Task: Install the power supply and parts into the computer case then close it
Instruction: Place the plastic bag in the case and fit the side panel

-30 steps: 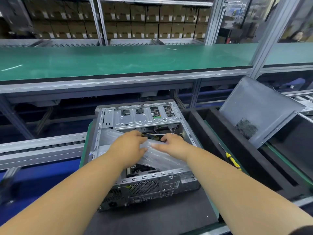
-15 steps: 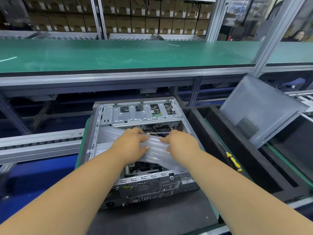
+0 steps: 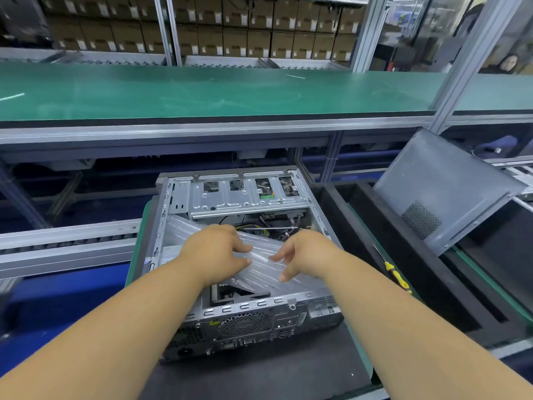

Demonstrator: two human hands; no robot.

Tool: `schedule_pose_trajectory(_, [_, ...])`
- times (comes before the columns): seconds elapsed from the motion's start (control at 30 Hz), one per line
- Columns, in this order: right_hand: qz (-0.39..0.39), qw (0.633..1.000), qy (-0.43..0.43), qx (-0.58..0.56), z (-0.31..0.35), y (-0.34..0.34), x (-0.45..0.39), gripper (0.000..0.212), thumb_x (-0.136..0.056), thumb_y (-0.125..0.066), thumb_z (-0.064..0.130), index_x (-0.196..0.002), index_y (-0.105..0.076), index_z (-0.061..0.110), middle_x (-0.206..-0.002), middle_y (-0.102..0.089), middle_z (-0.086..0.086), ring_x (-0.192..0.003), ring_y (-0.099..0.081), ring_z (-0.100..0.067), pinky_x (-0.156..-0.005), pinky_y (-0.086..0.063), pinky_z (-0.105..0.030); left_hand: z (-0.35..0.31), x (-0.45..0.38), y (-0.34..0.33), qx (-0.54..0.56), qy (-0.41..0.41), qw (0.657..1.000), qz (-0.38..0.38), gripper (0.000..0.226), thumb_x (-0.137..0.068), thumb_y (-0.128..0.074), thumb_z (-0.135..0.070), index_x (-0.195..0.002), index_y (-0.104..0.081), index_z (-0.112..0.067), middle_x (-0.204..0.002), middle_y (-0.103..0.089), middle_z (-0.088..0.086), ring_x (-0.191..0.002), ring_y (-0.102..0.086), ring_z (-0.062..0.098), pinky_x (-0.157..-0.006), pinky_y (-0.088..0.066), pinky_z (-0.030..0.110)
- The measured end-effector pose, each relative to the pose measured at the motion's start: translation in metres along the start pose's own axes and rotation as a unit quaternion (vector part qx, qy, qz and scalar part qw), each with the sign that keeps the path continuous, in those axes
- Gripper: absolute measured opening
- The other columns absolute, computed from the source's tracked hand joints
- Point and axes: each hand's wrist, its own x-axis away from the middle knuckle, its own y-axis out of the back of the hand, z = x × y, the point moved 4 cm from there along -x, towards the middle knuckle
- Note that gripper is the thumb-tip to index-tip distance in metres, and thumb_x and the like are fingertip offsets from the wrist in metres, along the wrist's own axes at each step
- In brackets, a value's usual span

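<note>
No brand or writing can be read; the labels on the stacked cardboard boxes (image 3: 259, 33) at 12 o'clock and the small sticker at the computer case's (image 3: 245, 321) left edge are too blurred. The case lies open at centre on a dark tray (image 3: 259, 376), its drive cage toward 12 o'clock and its rear fan grille toward 6 o'clock. Inside it are cables and a clear plastic bag (image 3: 259, 267) lying aslant across the opening. The left hand (image 3: 219, 252) grips the bag with curled fingers; the right hand (image 3: 302, 255) pinches it from 3 o'clock. Against half a second ago, the hands sit slightly farther apart. The grey side panel (image 3: 444, 192) leans at 2 o'clock, with a yellow screwdriver (image 3: 395, 272) at 3 o'clock.
</note>
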Motion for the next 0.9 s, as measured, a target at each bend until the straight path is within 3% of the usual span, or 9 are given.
schedule_pose_trajectory(0.07, [-0.009, 1.0, 0.011, -0.021, 0.0, 0.008, 0.003, 0.046, -0.068, -0.091, 0.028, -0.11, -0.074, 0.036, -0.087, -0.064, 0.018, -0.085, -0.063, -0.007, -0.078, -0.046, -0.023, -0.005, -0.002, 0.007, 0.007, 0.006, 1.0, -0.013, 0.03, -0.088, -0.056, -0.053, -0.115, -0.066, -0.046, -0.114, -0.056, -0.018, -0.114, -0.05, 0.009, -0.088, -0.046, 0.03])
schedule_pose_trajectory(0.23, [-0.095, 0.993, 0.046, -0.048, 0.002, 0.027, 0.016, 0.029, -0.079, -0.075, 0.052, -0.104, -0.075, 0.038, -0.096, -0.07, 0.018, -0.094, -0.063, -0.004, -0.087, -0.051, -0.029, -0.007, -0.003, 0.021, 0.074, 0.022, 0.996, -0.05, 0.029, -0.09, -0.057, -0.048, -0.117, -0.067, -0.041, -0.123, -0.058, -0.012, -0.118, -0.052, 0.014, -0.095, -0.044, 0.031])
schedule_pose_trajectory(0.33, [-0.164, 0.985, 0.052, -0.022, 0.001, 0.028, 0.021, 0.022, -0.087, -0.067, 0.046, -0.104, -0.075, 0.035, -0.102, -0.071, 0.016, -0.096, -0.063, -0.007, -0.089, -0.053, -0.034, -0.008, -0.001, 0.021, 0.11, 0.018, 0.991, -0.068, 0.032, -0.092, -0.058, -0.041, -0.122, -0.064, -0.036, -0.126, -0.055, -0.01, -0.121, -0.049, 0.013, -0.095, -0.039, 0.028])
schedule_pose_trajectory(0.5, [-0.252, 0.962, 0.073, -0.081, -0.016, 0.037, 0.036, 0.015, -0.091, -0.064, 0.035, -0.101, -0.076, 0.032, -0.093, -0.069, 0.019, -0.088, -0.06, 0.0, -0.077, -0.047, -0.025, -0.021, -0.001, 0.022, 0.165, -0.019, 0.981, -0.096, 0.033, -0.092, -0.061, -0.033, -0.124, -0.065, -0.029, -0.124, -0.057, -0.007, -0.119, -0.051, 0.015, -0.104, -0.039, 0.033])
schedule_pose_trajectory(0.6, [-0.301, 0.944, 0.084, -0.107, -0.035, 0.052, 0.045, 0.015, -0.092, -0.062, 0.033, -0.098, -0.076, 0.032, -0.093, -0.069, 0.019, -0.088, -0.06, 0.001, -0.079, -0.049, -0.027, -0.037, -0.001, 0.024, 0.177, -0.03, 0.978, -0.11, 0.033, -0.092, -0.061, -0.033, -0.124, -0.065, -0.029, -0.123, -0.058, -0.007, -0.119, -0.051, 0.014, -0.105, -0.039, 0.034])
schedule_pose_trajectory(0.77, [-0.364, 0.909, 0.094, -0.178, -0.09, 0.086, 0.055, 0.016, -0.092, -0.06, 0.031, -0.091, -0.075, 0.035, -0.084, -0.068, 0.026, -0.079, -0.059, 0.009, -0.071, -0.045, -0.019, -0.074, -0.005, 0.021, 0.173, -0.034, 0.977, -0.122, 0.032, -0.092, -0.061, -0.033, -0.124, -0.064, -0.034, -0.122, -0.057, -0.012, -0.117, -0.049, 0.01, -0.099, -0.04, 0.029])
schedule_pose_trajectory(0.9, [-0.388, 0.882, 0.098, -0.249, -0.149, 0.115, 0.061, 0.018, -0.091, -0.061, 0.025, -0.086, -0.076, 0.034, -0.088, -0.072, 0.022, -0.088, -0.063, 0.005, -0.076, -0.046, -0.02, -0.117, -0.014, 0.014, 0.189, -0.016, 0.972, -0.14, 0.03, -0.091, -0.062, -0.032, -0.121, -0.065, -0.037, -0.116, -0.057, -0.017, -0.108, -0.05, 0.003, -0.089, -0.036, 0.022])
